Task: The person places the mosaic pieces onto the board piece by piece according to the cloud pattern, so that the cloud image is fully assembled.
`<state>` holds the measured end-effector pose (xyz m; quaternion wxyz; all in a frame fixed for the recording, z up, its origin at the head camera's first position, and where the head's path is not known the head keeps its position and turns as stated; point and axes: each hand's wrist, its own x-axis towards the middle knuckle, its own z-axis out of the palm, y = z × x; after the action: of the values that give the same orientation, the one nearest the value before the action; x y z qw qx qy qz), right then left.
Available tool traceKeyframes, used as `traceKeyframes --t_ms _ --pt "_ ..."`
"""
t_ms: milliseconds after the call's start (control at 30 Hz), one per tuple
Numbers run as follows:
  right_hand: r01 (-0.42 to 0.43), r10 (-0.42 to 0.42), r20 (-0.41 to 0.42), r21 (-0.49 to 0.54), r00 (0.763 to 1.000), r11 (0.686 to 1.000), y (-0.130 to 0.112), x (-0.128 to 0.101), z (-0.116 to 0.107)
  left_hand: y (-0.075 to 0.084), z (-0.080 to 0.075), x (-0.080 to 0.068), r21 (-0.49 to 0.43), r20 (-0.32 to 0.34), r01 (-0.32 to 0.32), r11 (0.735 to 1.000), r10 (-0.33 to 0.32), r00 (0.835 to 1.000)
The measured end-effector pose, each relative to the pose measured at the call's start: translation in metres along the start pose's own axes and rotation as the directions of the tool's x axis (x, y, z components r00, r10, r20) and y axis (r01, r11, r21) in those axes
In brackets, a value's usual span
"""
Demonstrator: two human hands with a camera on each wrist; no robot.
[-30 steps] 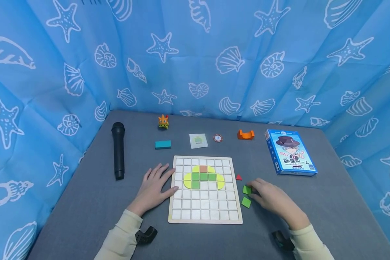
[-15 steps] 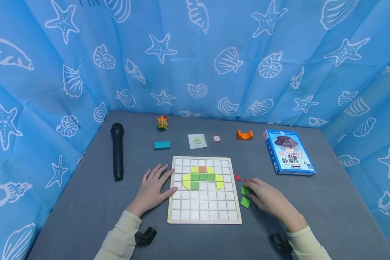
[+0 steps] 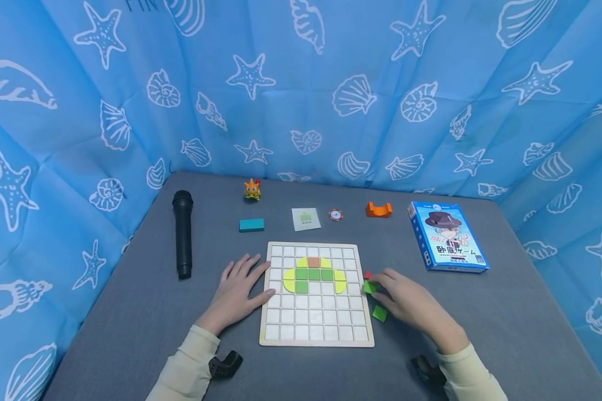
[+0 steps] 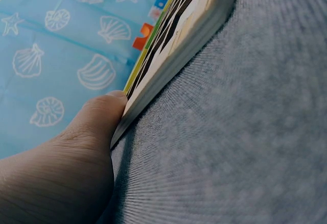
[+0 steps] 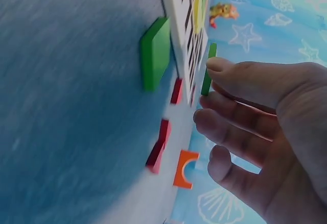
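Observation:
A white grid board in a pale wooden frame lies on the table, with yellow rounded pieces, green squares and a brown square on its cells. My left hand rests at its left edge, fingers spread, thumb on the frame. My right hand pinches a green square tile between thumb and finger, held up beside the board's right edge. Another green tile lies on the table below it. Small red pieces lie close by, partly hidden by the hand in the head view.
Behind the board are a teal block, a printed card, a poker chip, an orange notched block and a toy figure. A black microphone lies left, a blue game box right.
My right hand has picked up the upper green tile and moved it left toward the board's right edge. My left hand has stayed put.

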<state>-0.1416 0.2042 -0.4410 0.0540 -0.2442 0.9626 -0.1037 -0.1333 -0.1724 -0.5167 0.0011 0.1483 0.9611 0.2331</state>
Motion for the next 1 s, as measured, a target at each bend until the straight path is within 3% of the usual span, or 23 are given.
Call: traceKeyframes --t_ms 233,533,767,1000 --pt "0.054 -0.054 -0.029 0.010 0.998 0.998 -0.017 0.012 0.001 -0.001 0.002 0.002 0.009 0.000 0.001 1.000 -0.001 1.000" --pt "0.219 -0.220 -0.064 -0.014 0.973 0.976 -0.043 0.028 0.004 -0.002 0.000 0.001 0.002 -0.006 0.002 1.000 -0.002 1.000" --pt "0.239 -0.239 0.005 0.029 0.971 0.971 -0.063 0.038 0.006 -0.002 0.001 0.001 0.002 0.010 0.016 1.000 -0.016 1.000" --pt "0.262 -0.264 -0.007 -0.077 0.965 0.962 -0.071 0.045 0.017 0.000 0.001 0.001 0.008 0.006 0.009 1.000 -0.009 1.000"
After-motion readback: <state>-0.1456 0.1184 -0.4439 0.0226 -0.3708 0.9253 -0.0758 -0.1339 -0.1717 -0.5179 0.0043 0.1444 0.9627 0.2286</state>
